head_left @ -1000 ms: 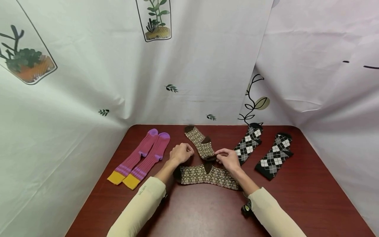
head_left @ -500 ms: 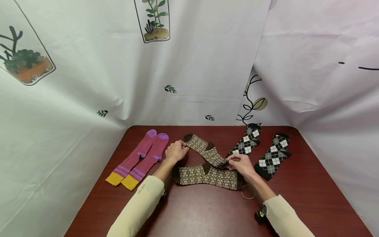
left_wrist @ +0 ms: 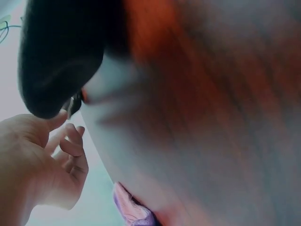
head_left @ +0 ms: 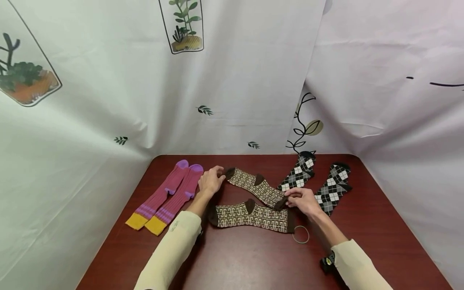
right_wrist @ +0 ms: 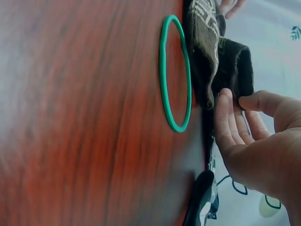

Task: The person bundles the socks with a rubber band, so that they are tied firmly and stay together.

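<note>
A brown-and-cream patterned sock [head_left: 253, 183] lies slantwise between my hands, its dark toe at the left. My right hand [head_left: 303, 200] pinches the dark cuff [right_wrist: 237, 66] between thumb and fingers; the right wrist view shows the cuff opening. My left hand [head_left: 212, 180] is beside the toe, fingertips right at its edge, thumb and fingers apart in the left wrist view, fingers loosely bent. In front lies a matching sock [head_left: 250, 215], stretched out sideways with its heel toward the back. The raised sock's cuff end overlaps it in the head view.
Two pink socks with yellow cuffs [head_left: 170, 197] lie side by side at the left. At the right are two black, grey and white argyle socks, one farther back [head_left: 299, 173], one nearer [head_left: 332, 189]. A green elastic ring [right_wrist: 162, 70] lies by the front sock's cuff.
My right hand has drawn the upper sock's cuff rightward and toward me, so the sock lies flatter across. My left hand reached its toe, then shifted slightly away to the back left.
</note>
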Motion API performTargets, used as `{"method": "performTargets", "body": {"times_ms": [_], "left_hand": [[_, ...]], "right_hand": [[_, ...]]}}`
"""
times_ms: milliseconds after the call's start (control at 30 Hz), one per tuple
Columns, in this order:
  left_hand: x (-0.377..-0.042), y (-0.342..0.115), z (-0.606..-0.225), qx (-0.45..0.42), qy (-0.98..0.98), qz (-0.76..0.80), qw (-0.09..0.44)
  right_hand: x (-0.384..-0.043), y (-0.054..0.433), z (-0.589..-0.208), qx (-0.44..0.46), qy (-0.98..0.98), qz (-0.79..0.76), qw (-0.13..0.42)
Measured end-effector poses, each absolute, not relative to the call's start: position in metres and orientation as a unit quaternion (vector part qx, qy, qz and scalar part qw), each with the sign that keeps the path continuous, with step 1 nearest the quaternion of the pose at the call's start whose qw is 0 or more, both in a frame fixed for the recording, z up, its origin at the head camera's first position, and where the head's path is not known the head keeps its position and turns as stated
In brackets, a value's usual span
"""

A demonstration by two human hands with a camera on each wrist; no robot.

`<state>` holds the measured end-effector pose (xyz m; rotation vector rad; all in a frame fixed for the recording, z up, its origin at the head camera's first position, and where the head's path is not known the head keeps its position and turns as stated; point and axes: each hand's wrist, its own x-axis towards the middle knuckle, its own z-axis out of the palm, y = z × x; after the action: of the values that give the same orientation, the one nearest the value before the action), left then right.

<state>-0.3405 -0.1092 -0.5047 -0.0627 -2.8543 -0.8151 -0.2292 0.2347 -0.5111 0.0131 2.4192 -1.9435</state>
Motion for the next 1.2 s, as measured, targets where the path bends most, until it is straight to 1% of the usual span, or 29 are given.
{"method": "performTargets", "body": {"times_ms": [133,233,533,667,933,1067,1200], "left_hand": [[-0.344,-0.113,-0.506,-0.036,-0.955,-0.282,0.082],[-0.345,-0.112,-0.505,-0.041,-0.955,-0.282,0.088],[-0.343,-0.109,-0.506,-0.057,-0.955,-0.275,0.096],[-0.341,-0.112,-0.507,-0.047,-0.951,-0.292,0.091],[-0.335,-0.120,-0.507,-0.031,-0.918,-0.389,0.070],[-0.333,-0.122,-0.507,-0.030,-0.884,-0.463,0.058],[-0.330,-0.123,-0.507,-0.018,-0.833,-0.553,0.029]], "right_hand": [[-0.229,0.234,-0.507,0.027,0.786,-0.617,0.017],[-0.231,0.233,-0.504,0.036,0.786,-0.617,0.012],[-0.235,0.230,-0.506,0.038,0.786,-0.617,-0.024],[-0.236,0.230,-0.506,0.049,0.777,-0.626,-0.044],[-0.237,0.234,-0.503,0.079,0.767,-0.631,-0.088],[-0.238,0.236,-0.503,0.103,0.737,-0.662,-0.095],[-0.238,0.236,-0.502,0.120,0.717,-0.680,-0.097]]}}
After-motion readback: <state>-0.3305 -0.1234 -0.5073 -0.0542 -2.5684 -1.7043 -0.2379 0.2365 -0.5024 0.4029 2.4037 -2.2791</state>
